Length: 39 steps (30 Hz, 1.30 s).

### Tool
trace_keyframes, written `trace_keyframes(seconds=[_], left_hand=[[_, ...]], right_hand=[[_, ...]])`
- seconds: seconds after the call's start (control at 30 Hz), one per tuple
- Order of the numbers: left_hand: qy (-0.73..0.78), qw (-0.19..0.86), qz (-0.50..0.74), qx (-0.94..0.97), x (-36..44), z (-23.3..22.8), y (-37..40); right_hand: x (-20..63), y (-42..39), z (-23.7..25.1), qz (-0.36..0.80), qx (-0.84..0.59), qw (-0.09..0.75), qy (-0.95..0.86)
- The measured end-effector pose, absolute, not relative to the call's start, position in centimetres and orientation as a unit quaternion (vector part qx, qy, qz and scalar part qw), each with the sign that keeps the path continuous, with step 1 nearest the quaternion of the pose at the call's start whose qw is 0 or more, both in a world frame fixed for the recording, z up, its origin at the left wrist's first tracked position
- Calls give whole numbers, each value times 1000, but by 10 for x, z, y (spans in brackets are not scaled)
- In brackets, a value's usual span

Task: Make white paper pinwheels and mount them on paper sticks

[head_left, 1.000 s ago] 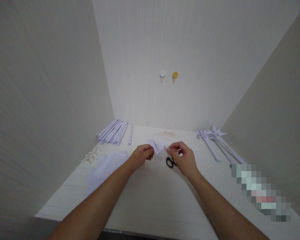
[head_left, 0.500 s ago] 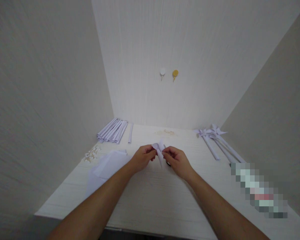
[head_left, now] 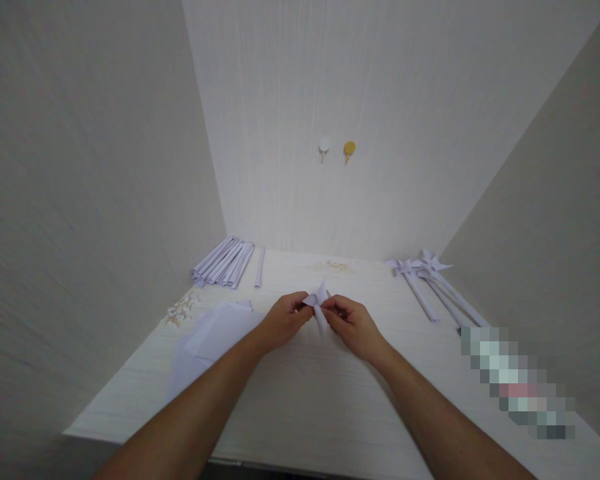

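Note:
Between my two hands, above the middle of the white table, is a white paper pinwheel with folded, pointed blades. The fingers of my left hand pinch it from the left. My right hand is closed on its right side, fingertips near the centre. Part of a dark object behind my right hand is mostly hidden. Off to the left lie flat white paper sheets, partly under my left forearm. Finished-looking paper pinwheels on rolled paper sticks rest at the back right.
A bundle of rolled paper sticks lies at the back left, with a single paper stick beside it. Small pale pieces are heaped near the left wall. A blurred-out item lies right. Two hooks, white and yellow, hang on the back wall.
My right fingers have moved slightly left, closer to the pinwheel's centre. The pinwheel has turned a little, and the dark ring beneath my right hand is now hidden.

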<state>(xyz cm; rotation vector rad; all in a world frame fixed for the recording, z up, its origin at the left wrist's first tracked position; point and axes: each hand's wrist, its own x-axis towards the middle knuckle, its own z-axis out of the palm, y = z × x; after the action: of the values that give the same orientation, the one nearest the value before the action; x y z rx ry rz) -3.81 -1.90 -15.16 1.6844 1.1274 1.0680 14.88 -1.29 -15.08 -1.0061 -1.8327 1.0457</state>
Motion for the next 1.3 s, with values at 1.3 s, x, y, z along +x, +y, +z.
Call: trace_keyframes(seconds=[1.3], left_hand=[[488, 104, 408, 764, -27, -156, -36]], right_hand=[[144, -18, -154, 232, -464, 418, -746]])
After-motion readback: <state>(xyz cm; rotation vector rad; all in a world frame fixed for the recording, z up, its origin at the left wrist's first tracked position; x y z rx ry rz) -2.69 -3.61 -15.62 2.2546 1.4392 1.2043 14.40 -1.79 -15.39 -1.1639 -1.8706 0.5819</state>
